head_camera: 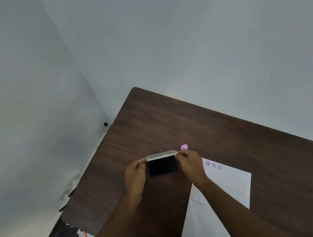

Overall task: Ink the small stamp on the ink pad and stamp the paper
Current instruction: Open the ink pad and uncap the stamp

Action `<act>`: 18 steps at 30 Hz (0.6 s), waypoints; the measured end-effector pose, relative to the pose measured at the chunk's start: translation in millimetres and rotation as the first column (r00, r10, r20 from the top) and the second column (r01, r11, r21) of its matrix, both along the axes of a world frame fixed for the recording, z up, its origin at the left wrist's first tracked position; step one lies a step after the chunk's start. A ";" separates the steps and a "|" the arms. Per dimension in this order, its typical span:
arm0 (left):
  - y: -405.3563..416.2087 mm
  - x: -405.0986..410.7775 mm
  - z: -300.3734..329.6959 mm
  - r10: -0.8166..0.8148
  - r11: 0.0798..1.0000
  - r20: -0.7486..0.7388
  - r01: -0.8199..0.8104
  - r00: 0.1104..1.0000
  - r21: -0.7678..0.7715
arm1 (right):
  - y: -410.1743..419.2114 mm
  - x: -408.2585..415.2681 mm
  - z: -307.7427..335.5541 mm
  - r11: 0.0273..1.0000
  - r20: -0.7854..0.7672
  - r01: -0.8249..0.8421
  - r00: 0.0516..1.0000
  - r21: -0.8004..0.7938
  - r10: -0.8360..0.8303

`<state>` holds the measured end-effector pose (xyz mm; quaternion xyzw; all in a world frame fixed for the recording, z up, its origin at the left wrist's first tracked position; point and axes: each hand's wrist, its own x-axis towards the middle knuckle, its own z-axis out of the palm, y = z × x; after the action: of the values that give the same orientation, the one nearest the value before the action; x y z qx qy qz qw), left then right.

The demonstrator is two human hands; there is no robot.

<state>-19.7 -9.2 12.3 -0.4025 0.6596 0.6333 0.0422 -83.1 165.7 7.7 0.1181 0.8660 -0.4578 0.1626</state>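
Both hands meet at the middle of the table: the left hand [136, 174] pinches the left end of the ink pad's pale lid [161, 155] with curled fingers, and the right hand [191, 164] pinches its right end the same way, so the lid stands raised on edge along the far side of the dark ink pad [163, 167]. Both forearms reach in from about 5 and 6 o'clock, wrists level, thumbs toward each other. By my reading this is the opening step: the pad face is bared, but the stamp is not yet in hand. The small stamp [184, 147], pinkish-purple, stands just beyond the right hand at 1 o'clock from the pad, apart from it. The next move probably calls for one hand to let go of the lid, reach the stamp and press it on the pad. The paper [231, 183] lies at 4 o'clock from the pad, partly under the right forearm, with purple prints [214, 165] along its far edge, on the brown table [171, 120]
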 end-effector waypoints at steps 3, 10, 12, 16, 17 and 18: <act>-5.2 -10.0 4.4 -0.065 0.997 -0.030 0.064 0.997 -0.044 | -4.3 -11.5 5.5 0.999 0.015 -0.031 0.999 0.005 0.031; -15.8 -30.7 2.7 -0.142 0.990 0.003 0.142 0.990 -0.001 | -18.8 -38.6 14.5 0.994 0.102 -0.082 0.991 -0.066 0.088; -17.4 -35.1 0.2 -0.134 0.991 0.004 0.133 0.991 0.027 | -22.2 -45.1 15.5 0.992 0.118 -0.113 0.986 -0.054 0.119; -20.4 -42.4 -7.5 -0.107 0.993 0.019 0.105 0.994 0.059 | -26.0 -53.0 12.3 0.988 0.126 -0.150 0.980 -0.028 0.152; -20.9 -43.3 -9.8 -0.097 0.993 0.019 0.096 0.995 0.064 | -26.6 -54.1 11.2 0.987 0.123 -0.161 0.979 -0.013 0.161; -21.3 -44.1 -12.0 -0.087 0.994 0.019 0.086 0.996 0.066 | -27.2 -55.1 10.1 0.984 0.121 -0.175 0.977 0.006 0.173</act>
<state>-63.8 -30.6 0.2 -0.3790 0.6549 0.6476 0.0901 -138.2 138.6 17.8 0.0704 0.8656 -0.4265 0.2529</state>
